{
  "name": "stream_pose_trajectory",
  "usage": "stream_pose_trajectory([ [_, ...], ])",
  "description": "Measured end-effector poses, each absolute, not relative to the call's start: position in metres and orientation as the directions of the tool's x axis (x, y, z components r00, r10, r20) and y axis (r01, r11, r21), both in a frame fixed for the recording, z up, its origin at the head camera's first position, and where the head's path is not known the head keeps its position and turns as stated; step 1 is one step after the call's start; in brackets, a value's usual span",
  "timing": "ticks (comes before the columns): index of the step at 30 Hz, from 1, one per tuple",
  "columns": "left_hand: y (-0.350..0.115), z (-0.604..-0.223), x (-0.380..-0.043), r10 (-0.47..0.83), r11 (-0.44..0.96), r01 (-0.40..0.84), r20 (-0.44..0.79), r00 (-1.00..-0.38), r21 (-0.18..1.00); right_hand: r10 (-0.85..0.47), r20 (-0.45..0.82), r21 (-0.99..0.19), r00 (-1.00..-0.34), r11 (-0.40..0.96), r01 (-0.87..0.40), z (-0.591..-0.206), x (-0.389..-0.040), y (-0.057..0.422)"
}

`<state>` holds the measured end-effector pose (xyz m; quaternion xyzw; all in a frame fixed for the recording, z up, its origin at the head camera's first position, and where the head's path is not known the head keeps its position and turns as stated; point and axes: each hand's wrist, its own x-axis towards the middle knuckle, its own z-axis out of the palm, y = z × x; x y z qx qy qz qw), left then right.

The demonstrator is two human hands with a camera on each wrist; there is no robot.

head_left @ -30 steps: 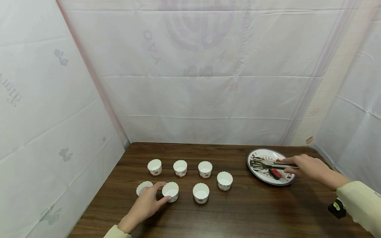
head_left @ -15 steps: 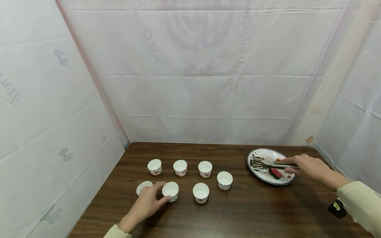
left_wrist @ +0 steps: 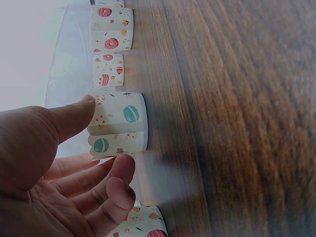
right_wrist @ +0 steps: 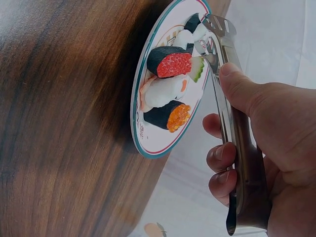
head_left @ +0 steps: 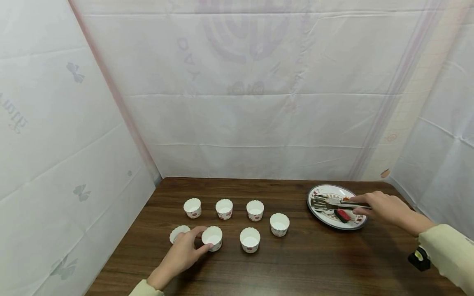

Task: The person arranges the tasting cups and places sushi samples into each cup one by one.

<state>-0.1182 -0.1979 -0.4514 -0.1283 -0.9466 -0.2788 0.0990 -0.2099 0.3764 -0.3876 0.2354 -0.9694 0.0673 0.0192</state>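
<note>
Paper cup (head_left: 212,237) first: it stands upright on the tabletop (head_left: 296,271), second from left in the near row, with the left hand (head_left: 183,251) on it. Grip there is a light pinch, thumb on the near side, index finger at the far left. I'd expect it to weigh next to nothing and dent if squeezed, so go gently by the sides, just under the rim.

Over at the far right, the sushi on the plate (head_left: 333,190) might be soft or firm fakes, honestly can't tell. I'd take pieces by their sides, not the toppings. Tongs (right_wrist: 243,148) look stiff and a bit slick; the handle's the place to hold, and that's where the right hand (head_left: 385,209) has its grip, fingers curled round it. The tips sit slightly apart over the plate; whether they touch anything, no idea.

Looks-wise, the cup is white with a scalloped rim and teal macaron prints, while some other cups show red ones. On the plate there's a black-wrapped red-topped piece (right_wrist: 170,64), a white piece (right_wrist: 165,93) with an orange patch, and an orange roe piece (right_wrist: 168,116). Tongs are shiny metal with slotted ends.
</note>
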Motion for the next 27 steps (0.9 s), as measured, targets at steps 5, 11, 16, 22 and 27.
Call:
stream_pose_trajectory([
  [5,-0.198,-0.451,-0.118,0.189,0.825,0.301,0.268,-0.945,0.479,-0.467,0.092,-0.109,-0.880,0.873,-0.475,-0.387,-0.210,0.376],
  [11,-0.197,-0.449,-0.116,0.189,0.826,0.309,0.285,-0.940,0.472,-0.481,0.118,-0.095,-0.869,0.865,-0.492,-0.384,-0.210,0.377],
  [16,-0.196,-0.447,-0.115,0.184,0.830,0.301,0.279,-0.942,0.469,-0.489,0.167,-0.073,-0.856,0.860,-0.506,-0.380,-0.210,0.378],
  [22,-0.195,-0.446,-0.115,0.179,0.829,0.288,0.261,-0.949,0.480,-0.482,0.177,-0.069,-0.858,0.864,-0.499,-0.372,-0.211,0.377],
  [27,-0.196,-0.446,-0.115,0.182,0.829,0.291,0.261,-0.948,0.477,-0.486,0.176,-0.067,-0.856,0.862,-0.503,-0.366,-0.210,0.374],
])
